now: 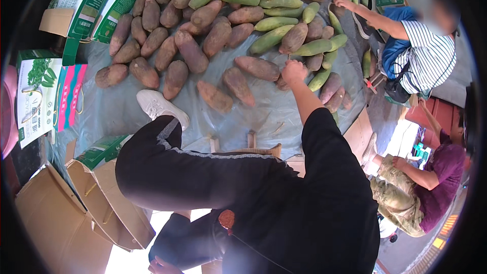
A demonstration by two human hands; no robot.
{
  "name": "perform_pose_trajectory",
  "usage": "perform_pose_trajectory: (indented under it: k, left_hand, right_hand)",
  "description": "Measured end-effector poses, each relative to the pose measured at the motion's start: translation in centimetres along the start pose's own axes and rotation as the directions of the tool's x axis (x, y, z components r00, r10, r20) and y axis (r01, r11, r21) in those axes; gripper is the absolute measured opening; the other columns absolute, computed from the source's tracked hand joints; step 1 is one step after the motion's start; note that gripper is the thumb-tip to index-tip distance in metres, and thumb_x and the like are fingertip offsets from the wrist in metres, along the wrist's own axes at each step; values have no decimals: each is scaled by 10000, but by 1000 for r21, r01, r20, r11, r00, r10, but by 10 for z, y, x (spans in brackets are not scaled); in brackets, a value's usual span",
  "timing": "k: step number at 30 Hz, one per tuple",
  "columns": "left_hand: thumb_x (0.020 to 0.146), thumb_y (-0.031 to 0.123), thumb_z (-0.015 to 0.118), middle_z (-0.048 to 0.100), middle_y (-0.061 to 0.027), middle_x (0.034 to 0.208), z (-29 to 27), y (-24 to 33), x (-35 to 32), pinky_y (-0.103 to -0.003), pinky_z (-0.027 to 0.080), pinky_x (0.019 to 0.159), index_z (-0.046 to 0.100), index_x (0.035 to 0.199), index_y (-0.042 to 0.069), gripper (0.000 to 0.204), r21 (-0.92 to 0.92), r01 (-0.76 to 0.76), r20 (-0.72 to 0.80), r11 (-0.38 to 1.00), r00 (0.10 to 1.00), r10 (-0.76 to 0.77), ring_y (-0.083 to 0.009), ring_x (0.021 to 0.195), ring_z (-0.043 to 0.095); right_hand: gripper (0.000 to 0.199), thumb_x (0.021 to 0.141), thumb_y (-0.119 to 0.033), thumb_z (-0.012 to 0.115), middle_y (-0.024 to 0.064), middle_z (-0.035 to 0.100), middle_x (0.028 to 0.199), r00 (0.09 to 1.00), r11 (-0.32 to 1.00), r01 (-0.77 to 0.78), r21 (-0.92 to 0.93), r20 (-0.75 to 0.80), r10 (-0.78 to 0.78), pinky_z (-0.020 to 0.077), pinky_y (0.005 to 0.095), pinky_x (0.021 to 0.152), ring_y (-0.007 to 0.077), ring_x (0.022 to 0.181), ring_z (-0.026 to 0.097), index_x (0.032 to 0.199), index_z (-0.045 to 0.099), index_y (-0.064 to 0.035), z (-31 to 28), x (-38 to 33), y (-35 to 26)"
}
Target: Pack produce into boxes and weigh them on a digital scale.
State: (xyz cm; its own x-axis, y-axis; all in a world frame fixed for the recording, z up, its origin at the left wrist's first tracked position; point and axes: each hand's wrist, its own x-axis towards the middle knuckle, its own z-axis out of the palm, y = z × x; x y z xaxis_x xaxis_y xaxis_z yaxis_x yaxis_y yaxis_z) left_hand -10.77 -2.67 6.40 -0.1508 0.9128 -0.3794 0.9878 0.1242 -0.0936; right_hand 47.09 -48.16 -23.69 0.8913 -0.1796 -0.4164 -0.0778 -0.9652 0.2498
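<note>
One right hand (294, 71) is at work: we have it stretched out over the grey sheet (116, 106), fingers curled onto a reddish-brown tuber (282, 83) under it. The tuber is mostly hidden, so we cannot tell its long axis. We judge this the picking step; next comes a firm lift; our left hand (161, 266), low by our knee, is too cropped to tell.

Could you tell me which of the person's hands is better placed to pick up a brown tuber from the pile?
Probably the right hand: it is stretched out over the pile, at a brown tuber. The left hand lies low by the lap, far from the pile.
</note>
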Motion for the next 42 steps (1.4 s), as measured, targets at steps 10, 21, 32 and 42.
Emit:
perform_pose_trajectory:
  k: [10, 21, 32, 42]
  left_hand:
    - [887, 246, 576, 551, -163, 884, -4, 94, -82, -420, 432, 758, 594, 886, -56, 303, 484, -438, -272, 757, 748, 606, -315, 849, 533]
    - [927, 230, 523, 546, -158, 950, -23, 143, -100, -425, 448, 781, 586, 1002, -40, 287, 402, -500, -229, 767, 756, 613, -314, 909, 554]
    - [912, 215, 550, 560, -159, 979, 4, 66, 2, -435, 440, 814, 606, 1009, -36, 275, 302, -462, -337, 834, 766, 547, -314, 961, 535]
    - [794, 28, 610, 579, -170, 930, -5, 40, -21, -416, 436, 779, 606, 882, -47, 116, 110, -376, -464, 920, 799, 382, -336, 904, 539]
  right_hand:
    - [433, 850, -217, 427, 49, 438, 1373, 957, 1000, -10, -12, 289, 13, 292, 503, 1037, 242, 1268, 407, 1270, 514, -158, 22, 44, -1]
    - [496, 817, -208, 498, 69, 492, 1325, 907, 918, -343, 199, 322, 269, 315, 478, 1021, 238, 1230, 458, 1297, 480, -83, 23, 70, -2]
    - [235, 702, -136, 738, 86, 634, 866, 943, 546, -262, 796, 90, 321, 459, 356, 530, 217, 704, 600, 905, 642, -65, 113, 107, 123]
    - [135, 805, -138, 625, -42, 538, 727, 923, 109, -381, 918, 385, -19, 397, 256, 498, 97, 595, 483, 934, 624, -176, 39, 29, 64]
